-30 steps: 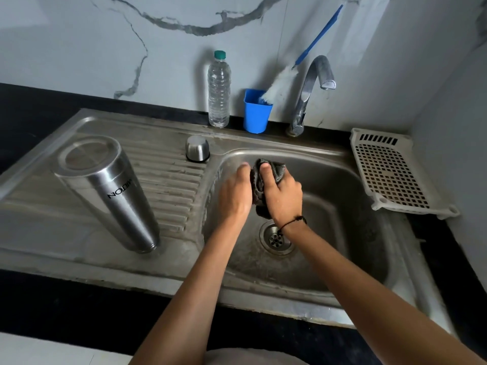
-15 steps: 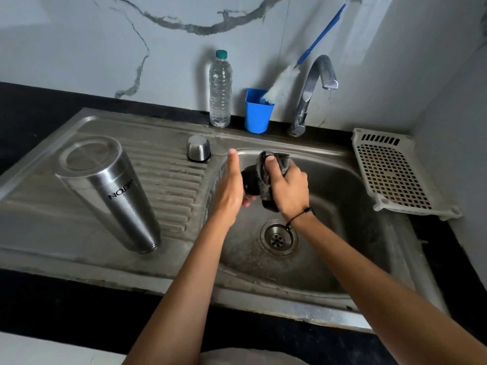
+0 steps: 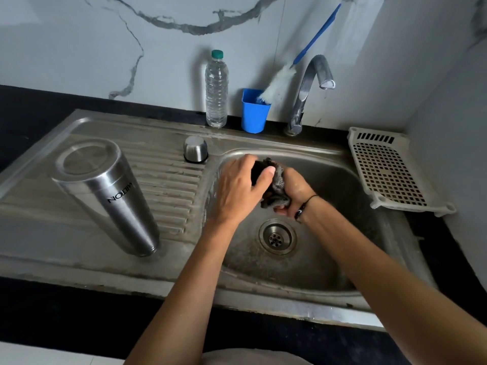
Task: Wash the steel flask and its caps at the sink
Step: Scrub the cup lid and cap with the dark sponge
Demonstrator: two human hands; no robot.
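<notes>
Steel flask [image 3: 110,198], inverted, reads "MILTON" upside-down.

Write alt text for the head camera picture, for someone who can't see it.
Over a steel sink, the left hand holds a black cap while the right hand scrubs it with a grey scrubber. A steel flask stands upside down on the draining board.

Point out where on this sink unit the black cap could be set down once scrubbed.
Free: the ribbed drainboard between the upturned flask and the basin, in front of the steel cap; also the white rack. Crowded: the back ledge with bottle, blue cup and tap.
</notes>
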